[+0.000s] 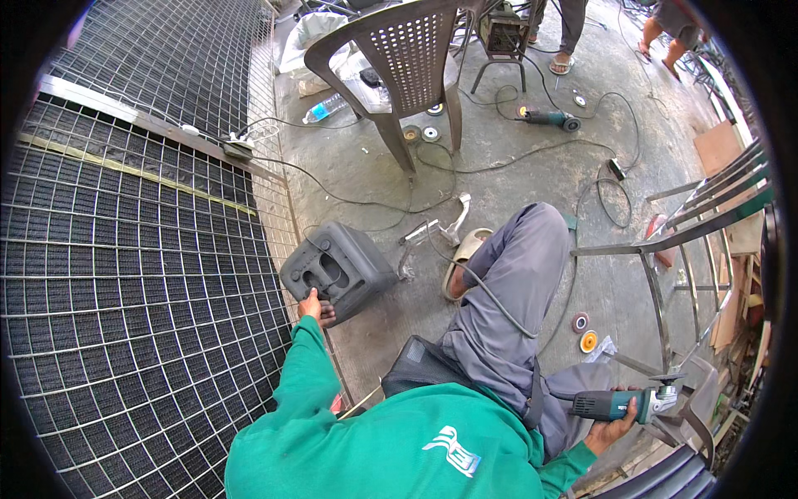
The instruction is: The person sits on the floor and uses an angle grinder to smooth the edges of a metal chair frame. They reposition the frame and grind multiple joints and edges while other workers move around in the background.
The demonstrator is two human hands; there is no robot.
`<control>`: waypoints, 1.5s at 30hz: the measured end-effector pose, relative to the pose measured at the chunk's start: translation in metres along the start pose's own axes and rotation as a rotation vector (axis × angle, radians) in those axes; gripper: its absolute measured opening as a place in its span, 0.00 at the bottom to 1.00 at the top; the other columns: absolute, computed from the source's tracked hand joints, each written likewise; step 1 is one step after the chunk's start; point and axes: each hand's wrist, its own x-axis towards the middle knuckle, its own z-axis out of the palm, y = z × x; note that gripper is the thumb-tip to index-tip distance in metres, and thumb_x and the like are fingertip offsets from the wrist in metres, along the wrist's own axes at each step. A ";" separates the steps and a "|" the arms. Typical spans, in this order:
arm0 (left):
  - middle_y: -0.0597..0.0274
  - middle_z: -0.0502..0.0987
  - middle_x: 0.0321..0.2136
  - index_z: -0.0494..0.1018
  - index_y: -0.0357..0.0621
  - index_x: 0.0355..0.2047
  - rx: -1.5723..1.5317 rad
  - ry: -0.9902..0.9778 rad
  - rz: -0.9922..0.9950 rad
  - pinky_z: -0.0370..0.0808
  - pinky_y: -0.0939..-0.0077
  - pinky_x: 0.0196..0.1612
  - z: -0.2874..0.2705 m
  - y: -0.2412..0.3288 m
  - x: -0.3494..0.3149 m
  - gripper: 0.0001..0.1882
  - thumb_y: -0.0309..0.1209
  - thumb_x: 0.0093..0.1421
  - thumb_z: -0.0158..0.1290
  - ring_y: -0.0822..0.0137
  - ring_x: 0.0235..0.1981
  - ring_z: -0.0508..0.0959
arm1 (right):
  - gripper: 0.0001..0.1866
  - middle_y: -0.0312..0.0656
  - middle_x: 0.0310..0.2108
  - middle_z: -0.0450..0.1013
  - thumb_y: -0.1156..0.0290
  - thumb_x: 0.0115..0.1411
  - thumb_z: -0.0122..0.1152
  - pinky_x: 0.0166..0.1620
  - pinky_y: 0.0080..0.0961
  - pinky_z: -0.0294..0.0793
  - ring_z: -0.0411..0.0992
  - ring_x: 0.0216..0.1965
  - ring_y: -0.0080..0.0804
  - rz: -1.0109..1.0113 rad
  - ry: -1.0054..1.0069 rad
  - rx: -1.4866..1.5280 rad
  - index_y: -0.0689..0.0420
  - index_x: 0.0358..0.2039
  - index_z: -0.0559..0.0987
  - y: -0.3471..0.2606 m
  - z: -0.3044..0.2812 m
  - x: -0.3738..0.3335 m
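Observation:
My left hand [315,308] is closed on the near edge of a dark grey moulded plastic container [366,264], which has recessed grips in its top face and leans beside the wire mesh. On the right, my right hand [613,433] is wrapped round the body of a teal and black angle grinder [615,404]. The grinder's metal head and disc point to the right, close to a metal frame [652,299]. An orange disc [588,342] and a darker disc [581,322] lie on the floor near my bent knee.
A grey plastic chair [407,66] stands ahead. Beyond it are a second angle grinder [547,120], a welding machine [503,35] and trailing cables. A water bottle [325,109] lies by the wire mesh panel [150,274]. Other people's legs [571,29] show at the far side.

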 end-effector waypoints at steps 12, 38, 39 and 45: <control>0.36 0.82 0.40 0.79 0.38 0.39 0.924 0.077 1.056 0.78 0.46 0.45 0.209 0.071 -0.067 0.23 0.49 0.65 0.56 0.37 0.42 0.82 | 0.23 0.47 0.48 0.73 0.62 0.66 0.61 0.58 0.41 0.77 0.75 0.50 0.41 0.016 -0.175 0.041 0.64 0.55 0.71 -0.048 0.040 0.002; 0.56 0.84 0.29 0.75 0.40 0.54 0.482 -1.232 1.311 0.76 0.70 0.28 0.238 0.096 -0.434 0.14 0.26 0.69 0.53 0.68 0.24 0.81 | 0.33 0.57 0.65 0.63 0.63 0.47 0.72 0.59 0.60 0.79 0.66 0.66 0.63 0.257 -0.595 0.341 0.62 0.51 0.72 -0.014 0.180 -0.003; 0.54 0.84 0.30 0.75 0.39 0.54 0.494 -1.269 1.363 0.78 0.68 0.30 0.240 0.083 -0.445 0.15 0.25 0.68 0.54 0.64 0.25 0.83 | 0.31 0.59 0.67 0.61 0.63 0.47 0.73 0.61 0.61 0.77 0.63 0.68 0.65 0.256 -0.664 0.333 0.61 0.50 0.73 -0.017 0.190 -0.004; 0.46 0.83 0.32 0.75 0.39 0.55 0.860 -1.310 1.680 0.81 0.58 0.37 0.245 0.016 -0.464 0.18 0.25 0.64 0.57 0.45 0.35 0.84 | 0.33 0.57 0.63 0.65 0.63 0.48 0.72 0.59 0.57 0.79 0.72 0.60 0.60 0.304 -0.650 0.370 0.63 0.53 0.71 -0.031 0.192 -0.019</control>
